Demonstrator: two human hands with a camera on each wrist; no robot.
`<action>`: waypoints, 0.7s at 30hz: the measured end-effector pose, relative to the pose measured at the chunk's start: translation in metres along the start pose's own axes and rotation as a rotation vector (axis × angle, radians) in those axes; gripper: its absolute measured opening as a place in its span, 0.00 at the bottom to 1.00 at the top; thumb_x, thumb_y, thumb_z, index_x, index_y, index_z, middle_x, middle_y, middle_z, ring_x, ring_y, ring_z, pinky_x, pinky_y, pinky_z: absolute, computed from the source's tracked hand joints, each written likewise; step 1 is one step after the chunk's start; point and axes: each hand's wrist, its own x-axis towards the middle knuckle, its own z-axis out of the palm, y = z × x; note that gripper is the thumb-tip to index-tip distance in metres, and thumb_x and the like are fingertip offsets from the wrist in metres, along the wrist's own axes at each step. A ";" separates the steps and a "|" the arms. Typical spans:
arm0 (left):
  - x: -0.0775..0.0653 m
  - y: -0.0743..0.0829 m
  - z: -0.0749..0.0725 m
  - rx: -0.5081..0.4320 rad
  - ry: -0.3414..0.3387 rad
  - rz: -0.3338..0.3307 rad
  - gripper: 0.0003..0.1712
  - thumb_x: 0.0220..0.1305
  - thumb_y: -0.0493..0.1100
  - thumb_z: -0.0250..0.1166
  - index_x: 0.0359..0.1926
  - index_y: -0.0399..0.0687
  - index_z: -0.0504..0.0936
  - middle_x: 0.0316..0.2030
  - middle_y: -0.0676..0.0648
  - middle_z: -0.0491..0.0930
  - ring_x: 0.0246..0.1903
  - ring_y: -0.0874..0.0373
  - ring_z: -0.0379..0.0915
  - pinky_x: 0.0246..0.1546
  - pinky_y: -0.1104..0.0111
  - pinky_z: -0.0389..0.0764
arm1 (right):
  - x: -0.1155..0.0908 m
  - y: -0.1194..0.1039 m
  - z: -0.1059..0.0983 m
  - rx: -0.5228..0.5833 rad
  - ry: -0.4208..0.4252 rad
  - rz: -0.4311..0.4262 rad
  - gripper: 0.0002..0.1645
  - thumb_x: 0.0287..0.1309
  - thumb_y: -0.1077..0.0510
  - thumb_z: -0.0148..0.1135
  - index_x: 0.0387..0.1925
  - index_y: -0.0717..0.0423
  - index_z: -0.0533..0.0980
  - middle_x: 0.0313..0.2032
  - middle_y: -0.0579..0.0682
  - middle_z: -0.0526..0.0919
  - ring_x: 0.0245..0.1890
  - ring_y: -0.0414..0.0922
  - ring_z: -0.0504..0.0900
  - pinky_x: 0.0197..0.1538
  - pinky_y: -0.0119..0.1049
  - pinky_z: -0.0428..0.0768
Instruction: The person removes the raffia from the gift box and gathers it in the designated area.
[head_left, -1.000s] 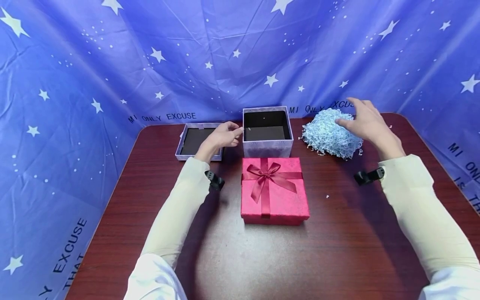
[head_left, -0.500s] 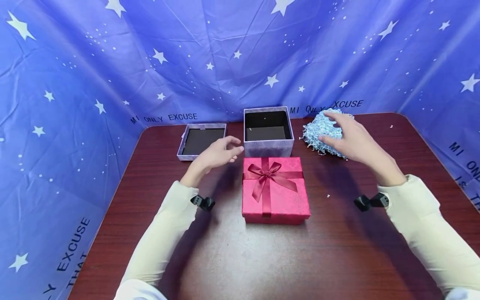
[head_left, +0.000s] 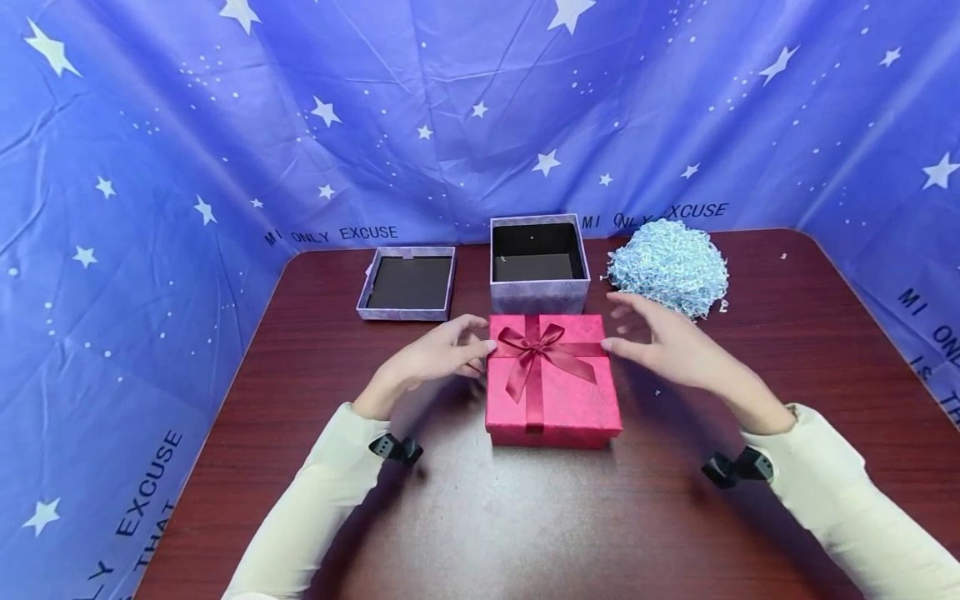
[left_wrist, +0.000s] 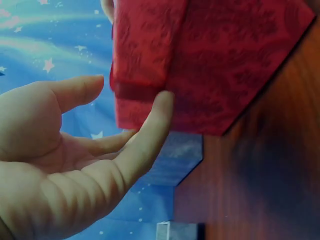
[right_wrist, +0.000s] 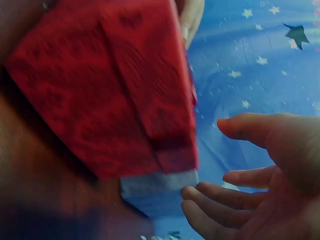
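A red gift box [head_left: 558,408] with its lid on and a dark red ribbon bow [head_left: 536,350] sits at the middle of the table. My left hand [head_left: 435,354] is at its left side, fingers loosely bent. In the left wrist view one fingertip overlaps the side of the box [left_wrist: 225,60], while the thumb stands off the lid's edge. On the other side is my right hand [head_left: 675,346], thumb and fingers spread toward the lid's right edge. The right wrist view shows a gap between that hand [right_wrist: 270,170] and the box. Neither hand grips anything.
Right behind the red box stands an uncovered purple-grey box [head_left: 538,296] with a black inside. Its matching lid [head_left: 405,315] lies upturned to the left. A heap of pale blue shredded paper [head_left: 667,262] is at the back right. A starry blue cloth [head_left: 450,167] hangs behind the table [head_left: 510,533].
Both hands have moved toward the red box: the left from beside the purple-grey box, the right leftward and nearer from over the shredded paper. The boxes and heap stay put.
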 end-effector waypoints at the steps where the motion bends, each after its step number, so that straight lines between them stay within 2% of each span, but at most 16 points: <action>1: -0.001 -0.001 0.002 -0.007 -0.006 -0.001 0.31 0.69 0.40 0.57 0.67 0.36 0.56 0.39 0.40 0.74 0.35 0.51 0.79 0.48 0.54 0.82 | -0.001 -0.001 0.004 0.015 -0.014 -0.003 0.41 0.59 0.50 0.65 0.67 0.63 0.60 0.53 0.62 0.77 0.52 0.57 0.78 0.54 0.54 0.78; 5: -0.002 -0.007 0.006 -0.026 -0.017 -0.007 0.35 0.67 0.39 0.59 0.69 0.41 0.52 0.38 0.41 0.74 0.31 0.54 0.79 0.45 0.54 0.83 | -0.007 -0.003 0.014 0.017 -0.049 -0.011 0.41 0.58 0.52 0.66 0.66 0.67 0.60 0.47 0.61 0.81 0.47 0.53 0.81 0.51 0.50 0.80; 7: -0.002 -0.009 0.008 -0.044 -0.018 -0.013 0.36 0.67 0.40 0.60 0.69 0.42 0.51 0.38 0.41 0.74 0.30 0.55 0.79 0.44 0.54 0.84 | -0.010 -0.004 0.017 0.038 -0.076 0.011 0.43 0.58 0.53 0.66 0.67 0.66 0.57 0.45 0.61 0.81 0.44 0.50 0.82 0.48 0.47 0.82; 9: -0.002 -0.011 0.009 -0.060 -0.020 -0.011 0.36 0.67 0.40 0.59 0.70 0.43 0.51 0.38 0.41 0.73 0.30 0.56 0.79 0.42 0.55 0.84 | -0.012 -0.004 0.019 0.114 -0.122 0.056 0.45 0.60 0.53 0.64 0.69 0.65 0.53 0.45 0.62 0.80 0.40 0.48 0.84 0.45 0.44 0.83; 11: -0.002 -0.013 0.009 -0.082 -0.021 -0.009 0.36 0.67 0.40 0.59 0.70 0.44 0.51 0.38 0.41 0.73 0.30 0.56 0.79 0.41 0.54 0.85 | -0.014 -0.004 0.021 0.234 -0.178 0.116 0.47 0.61 0.54 0.63 0.71 0.65 0.48 0.46 0.65 0.77 0.36 0.47 0.85 0.42 0.42 0.84; 14: -0.001 -0.014 0.010 -0.102 -0.022 -0.008 0.36 0.67 0.39 0.59 0.69 0.44 0.51 0.38 0.41 0.72 0.29 0.56 0.78 0.41 0.52 0.84 | -0.017 -0.004 0.024 0.388 -0.229 0.189 0.48 0.64 0.53 0.60 0.72 0.65 0.44 0.47 0.66 0.72 0.35 0.47 0.84 0.40 0.43 0.86; 16: -0.001 -0.015 0.010 -0.107 -0.021 -0.010 0.36 0.67 0.38 0.59 0.69 0.44 0.51 0.38 0.41 0.72 0.29 0.56 0.78 0.42 0.51 0.84 | -0.017 -0.004 0.025 0.429 -0.233 0.206 0.47 0.64 0.52 0.60 0.72 0.65 0.44 0.47 0.66 0.71 0.36 0.47 0.84 0.41 0.44 0.86; 21: -0.001 -0.014 0.010 -0.108 -0.018 -0.010 0.36 0.67 0.38 0.59 0.69 0.43 0.50 0.37 0.41 0.71 0.28 0.56 0.77 0.42 0.51 0.84 | -0.018 -0.003 0.025 0.438 -0.225 0.202 0.46 0.64 0.53 0.59 0.72 0.65 0.45 0.47 0.66 0.71 0.36 0.48 0.83 0.40 0.44 0.86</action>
